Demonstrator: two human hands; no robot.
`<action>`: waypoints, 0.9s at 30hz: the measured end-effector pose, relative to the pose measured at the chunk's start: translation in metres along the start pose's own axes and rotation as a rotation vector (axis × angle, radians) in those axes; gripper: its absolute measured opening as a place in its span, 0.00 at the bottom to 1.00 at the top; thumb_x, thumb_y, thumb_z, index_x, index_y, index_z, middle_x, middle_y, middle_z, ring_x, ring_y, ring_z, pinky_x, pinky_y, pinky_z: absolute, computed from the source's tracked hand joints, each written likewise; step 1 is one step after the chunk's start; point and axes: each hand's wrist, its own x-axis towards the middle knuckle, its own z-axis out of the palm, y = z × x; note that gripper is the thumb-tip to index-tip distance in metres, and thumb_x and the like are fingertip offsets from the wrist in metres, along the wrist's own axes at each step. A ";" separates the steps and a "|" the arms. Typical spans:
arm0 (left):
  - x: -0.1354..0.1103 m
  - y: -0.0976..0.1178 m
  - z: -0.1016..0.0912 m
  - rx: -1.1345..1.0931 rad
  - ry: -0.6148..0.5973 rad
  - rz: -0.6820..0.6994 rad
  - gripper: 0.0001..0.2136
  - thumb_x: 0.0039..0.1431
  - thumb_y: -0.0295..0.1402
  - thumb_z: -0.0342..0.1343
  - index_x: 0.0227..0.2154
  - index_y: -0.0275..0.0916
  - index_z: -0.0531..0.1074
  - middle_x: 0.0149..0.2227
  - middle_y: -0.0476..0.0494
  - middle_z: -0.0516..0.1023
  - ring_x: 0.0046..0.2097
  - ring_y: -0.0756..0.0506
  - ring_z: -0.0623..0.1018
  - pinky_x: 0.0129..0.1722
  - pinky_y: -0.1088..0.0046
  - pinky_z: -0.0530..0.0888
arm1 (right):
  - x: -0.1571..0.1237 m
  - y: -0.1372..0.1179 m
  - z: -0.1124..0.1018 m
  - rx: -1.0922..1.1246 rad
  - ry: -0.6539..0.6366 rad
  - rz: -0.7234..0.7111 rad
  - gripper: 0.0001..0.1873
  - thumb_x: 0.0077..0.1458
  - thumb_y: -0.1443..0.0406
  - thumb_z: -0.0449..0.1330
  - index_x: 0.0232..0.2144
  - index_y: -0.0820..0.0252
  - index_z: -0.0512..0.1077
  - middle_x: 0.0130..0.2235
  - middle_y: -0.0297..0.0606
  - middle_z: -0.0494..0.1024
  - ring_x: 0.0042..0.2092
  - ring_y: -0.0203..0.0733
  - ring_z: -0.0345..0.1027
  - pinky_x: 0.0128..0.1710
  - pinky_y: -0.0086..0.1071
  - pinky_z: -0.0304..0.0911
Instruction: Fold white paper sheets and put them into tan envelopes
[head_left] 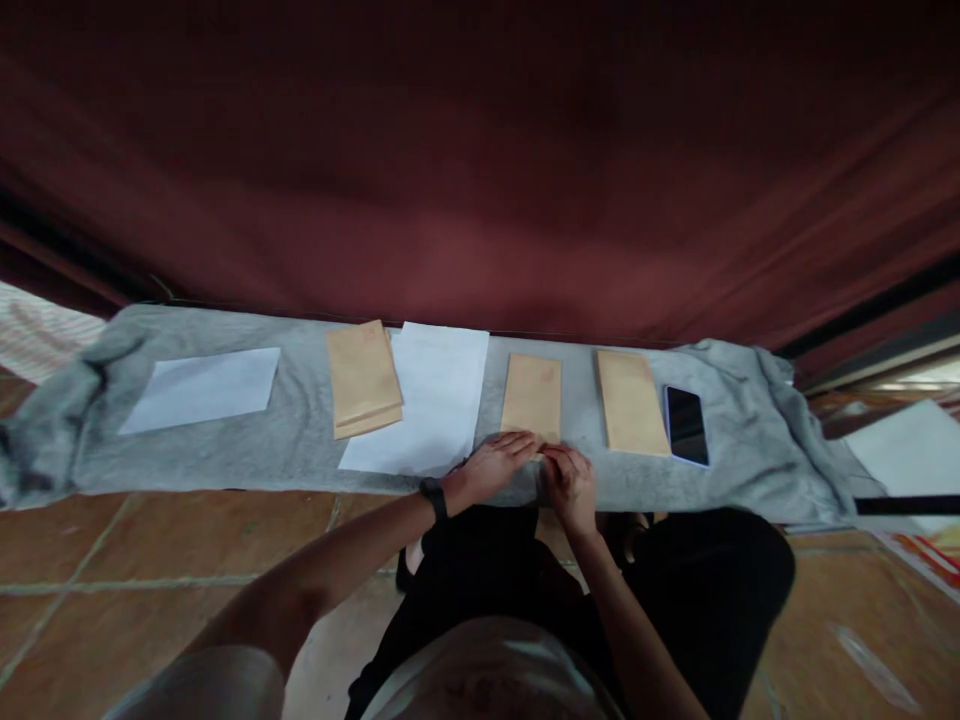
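A brown paper envelope (532, 392) lies upright before me on the grey cloth, with a small reddish mark near its top right. My left hand (496, 464), a dark band on its wrist, rests on the envelope's near end with its fingers stretched out flat together. At the near right corner, the bent fingers of my right hand (570, 484) pinch the envelope's edge. The two hands nearly meet there and hide most of that edge.
Left of the hands lie white sheets (442, 390), partly under a stack of brown envelopes (365, 375). A folded white paper (206, 388) is farther left. To the right are more brown envelopes (634, 402) and a phone (686, 425). A dark red curtain (480, 240) hangs behind the cloth-covered bench (300, 450).
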 end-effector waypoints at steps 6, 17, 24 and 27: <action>-0.002 -0.002 0.004 0.037 -0.003 0.026 0.24 0.59 0.20 0.52 0.58 0.39 0.67 0.60 0.40 0.73 0.64 0.43 0.70 0.64 0.62 0.68 | 0.000 -0.005 0.001 -0.026 0.033 0.035 0.13 0.69 0.63 0.50 0.49 0.56 0.72 0.50 0.44 0.77 0.52 0.46 0.70 0.53 0.43 0.64; -0.006 -0.006 0.009 0.124 0.006 0.094 0.23 0.61 0.22 0.49 0.60 0.33 0.65 0.61 0.34 0.72 0.64 0.41 0.69 0.63 0.61 0.68 | -0.025 -0.025 0.002 -0.052 -0.073 -0.087 0.25 0.69 0.68 0.48 0.65 0.56 0.61 0.62 0.46 0.70 0.64 0.49 0.63 0.64 0.51 0.59; 0.002 0.002 -0.003 0.054 0.019 0.035 0.19 0.66 0.28 0.48 0.59 0.36 0.66 0.58 0.38 0.74 0.61 0.43 0.72 0.62 0.63 0.69 | -0.024 -0.019 -0.001 -0.013 -0.031 -0.045 0.26 0.69 0.66 0.47 0.68 0.57 0.56 0.63 0.47 0.68 0.64 0.49 0.61 0.62 0.53 0.62; 0.011 0.002 -0.009 0.025 -0.002 0.003 0.15 0.69 0.31 0.47 0.55 0.38 0.70 0.54 0.39 0.78 0.58 0.44 0.75 0.61 0.64 0.69 | -0.023 -0.017 0.000 0.013 -0.020 -0.041 0.25 0.69 0.66 0.47 0.66 0.56 0.59 0.61 0.47 0.71 0.62 0.50 0.63 0.61 0.53 0.63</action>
